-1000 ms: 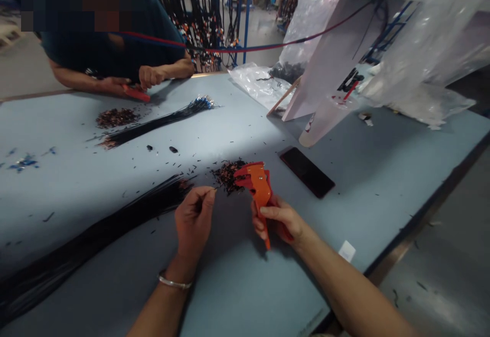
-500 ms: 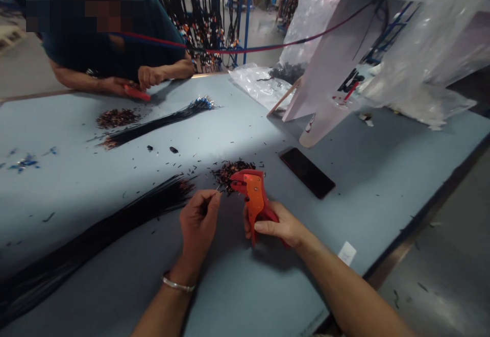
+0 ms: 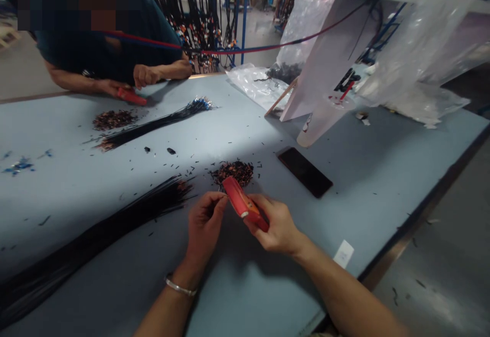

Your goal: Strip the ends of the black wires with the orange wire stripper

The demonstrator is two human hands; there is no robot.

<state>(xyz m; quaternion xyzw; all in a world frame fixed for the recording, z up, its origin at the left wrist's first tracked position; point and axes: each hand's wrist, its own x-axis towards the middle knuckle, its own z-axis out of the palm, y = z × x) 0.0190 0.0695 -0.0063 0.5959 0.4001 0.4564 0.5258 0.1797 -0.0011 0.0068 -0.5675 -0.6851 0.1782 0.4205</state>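
Note:
My right hand (image 3: 273, 224) is wrapped round a red and orange wire stripper (image 3: 240, 199), its head pointing up and left. Close beside the tool's head, my left hand (image 3: 206, 219) pinches a thin wire (image 3: 221, 189), of which only a short end shows. Just beyond the tool lies a pile of short black and copper-coloured scraps (image 3: 239, 171). A long bundle of black wires (image 3: 115, 230) stretches from the lower left, its stripped ends near my left hand.
Across the table (image 3: 245, 122), a person's hands (image 3: 145, 75) hold another red tool (image 3: 132, 96) near a scrap pile (image 3: 114, 119) and a smaller wire bundle (image 3: 153, 125). Right of centre are a phone (image 3: 305, 171), a plastic cup (image 3: 321, 120) and plastic bags (image 3: 413, 97).
The stripper has turned in my right hand, so its narrow red side now shows, and its head is closer to my left hand. My left hand has shifted slightly right.

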